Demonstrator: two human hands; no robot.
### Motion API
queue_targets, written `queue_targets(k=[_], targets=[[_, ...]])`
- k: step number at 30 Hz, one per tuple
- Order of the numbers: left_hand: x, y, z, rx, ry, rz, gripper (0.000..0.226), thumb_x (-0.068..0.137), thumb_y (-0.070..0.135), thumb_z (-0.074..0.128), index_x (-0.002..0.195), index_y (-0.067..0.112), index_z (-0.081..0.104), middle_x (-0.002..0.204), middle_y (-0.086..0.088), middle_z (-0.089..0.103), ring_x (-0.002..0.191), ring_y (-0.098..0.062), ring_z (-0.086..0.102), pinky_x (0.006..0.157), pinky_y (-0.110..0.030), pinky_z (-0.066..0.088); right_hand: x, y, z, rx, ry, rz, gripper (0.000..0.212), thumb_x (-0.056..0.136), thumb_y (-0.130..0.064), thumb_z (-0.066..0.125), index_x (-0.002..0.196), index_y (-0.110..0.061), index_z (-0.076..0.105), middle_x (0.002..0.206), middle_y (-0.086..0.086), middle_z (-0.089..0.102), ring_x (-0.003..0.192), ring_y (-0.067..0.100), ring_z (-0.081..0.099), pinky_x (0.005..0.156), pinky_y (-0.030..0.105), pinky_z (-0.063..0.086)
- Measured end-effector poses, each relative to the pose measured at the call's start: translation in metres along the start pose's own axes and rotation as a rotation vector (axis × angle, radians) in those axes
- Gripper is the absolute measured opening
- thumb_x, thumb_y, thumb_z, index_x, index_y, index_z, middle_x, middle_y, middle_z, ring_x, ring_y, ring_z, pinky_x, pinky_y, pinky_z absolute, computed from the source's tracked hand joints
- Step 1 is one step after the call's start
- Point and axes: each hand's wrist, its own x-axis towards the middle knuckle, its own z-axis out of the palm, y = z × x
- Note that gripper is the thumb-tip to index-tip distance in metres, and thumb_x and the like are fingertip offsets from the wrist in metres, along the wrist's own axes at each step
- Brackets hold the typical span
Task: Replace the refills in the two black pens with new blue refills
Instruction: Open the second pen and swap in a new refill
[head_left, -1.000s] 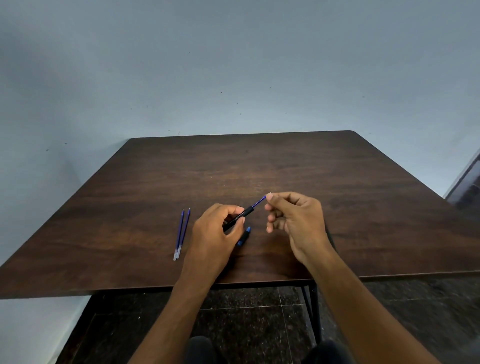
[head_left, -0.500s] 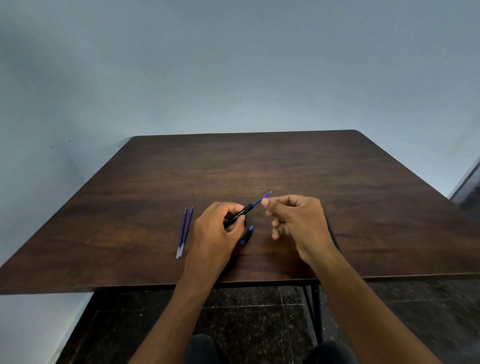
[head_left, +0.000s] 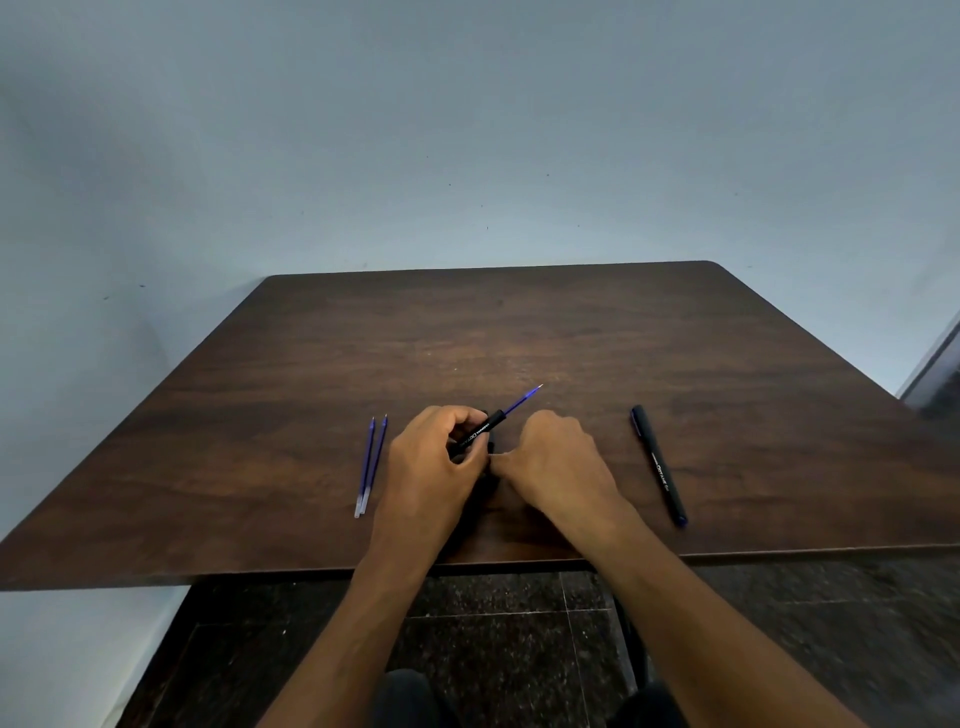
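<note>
Pen (head_left: 480, 430) between refills (head_left: 370, 465); second pen (head_left: 658, 464)

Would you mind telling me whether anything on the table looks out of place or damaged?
Nothing looks damaged or spilled. The pen barrel in the left hand has its refill sticking partway out, as expected mid-swap. Two spare refills and the second pen lie flat on the table.

Table (head_left: 519, 322): dark wood-grain top, smooth, faint sheen at centre. Two refills (head_left: 370, 467) near left: thin blue plastic, clear at near ends. Pen (head_left: 658, 465) at right: matt black plastic w/ pale print. Far wall (head_left: 467, 130): matt painted. Floor (head_left: 519, 649): dark speckled stone tiles, polished.
</note>
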Motion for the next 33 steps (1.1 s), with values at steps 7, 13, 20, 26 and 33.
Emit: queue_targets(k=[7, 13, 20, 26, 33], targets=[[-0.001, -0.001, 0.002, -0.008, 0.016, 0.019, 0.021, 0.082, 0.006, 0.077, 0.101, 0.016, 0.074, 0.094, 0.01, 0.068, 0.086, 0.003, 0.062, 0.079, -0.004, 0.045, 0.001, 0.014, -0.011, 0.33, -0.141, 0.099, 0.034, 0.08, -0.022, 0.07, 0.052, -0.004, 0.063, 0.049, 0.008, 0.062, 0.03, 0.019, 0.049, 0.034, 0.024, 0.042], [-0.002, -0.003, 0.003, -0.013, 0.013, 0.027, 0.023, 0.082, 0.007, 0.078, 0.1, 0.019, 0.072, 0.093, 0.013, 0.066, 0.098, 0.009, 0.058, 0.08, 0.0, 0.041, 0.005, 0.035, -0.029, 0.893, -0.177, 0.132, 0.024, 0.092, -0.004, 0.063, 0.07, 0.003, 0.059, 0.062, 0.02, 0.062, 0.037, 0.018, 0.055, 0.037, 0.029, 0.051], [-0.002, -0.001, 0.003, -0.008, 0.009, 0.025, 0.023, 0.081, 0.008, 0.079, 0.099, 0.022, 0.072, 0.09, 0.022, 0.062, 0.096, 0.013, 0.058, 0.08, 0.001, 0.04, 0.017, 0.049, -0.039, 1.246, -0.016, 0.0, 0.008, 0.087, 0.009, 0.068, 0.094, 0.004, 0.067, 0.074, 0.02, 0.07, 0.056, 0.024, 0.068, 0.058, 0.04, 0.061], [-0.001, 0.0, 0.005, 0.009, 0.006, 0.036, 0.023, 0.081, 0.007, 0.079, 0.099, 0.019, 0.073, 0.092, 0.019, 0.063, 0.094, 0.017, 0.056, 0.081, 0.001, 0.04, 0.019, 0.049, -0.039, 1.341, 0.087, -0.069, 0.01, 0.083, 0.007, 0.075, 0.093, 0.006, 0.074, 0.084, 0.021, 0.073, 0.073, 0.029, 0.073, 0.072, 0.039, 0.064], [0.0, -0.001, 0.005, 0.016, 0.002, 0.039, 0.022, 0.081, 0.007, 0.079, 0.101, 0.018, 0.073, 0.093, 0.016, 0.065, 0.095, 0.017, 0.056, 0.081, 0.002, 0.039, 0.018, 0.049, -0.037, 1.362, -0.002, -0.081, 0.018, 0.085, 0.002, 0.074, 0.101, 0.008, 0.072, 0.095, 0.026, 0.077, 0.082, 0.032, 0.076, 0.076, 0.041, 0.064]])
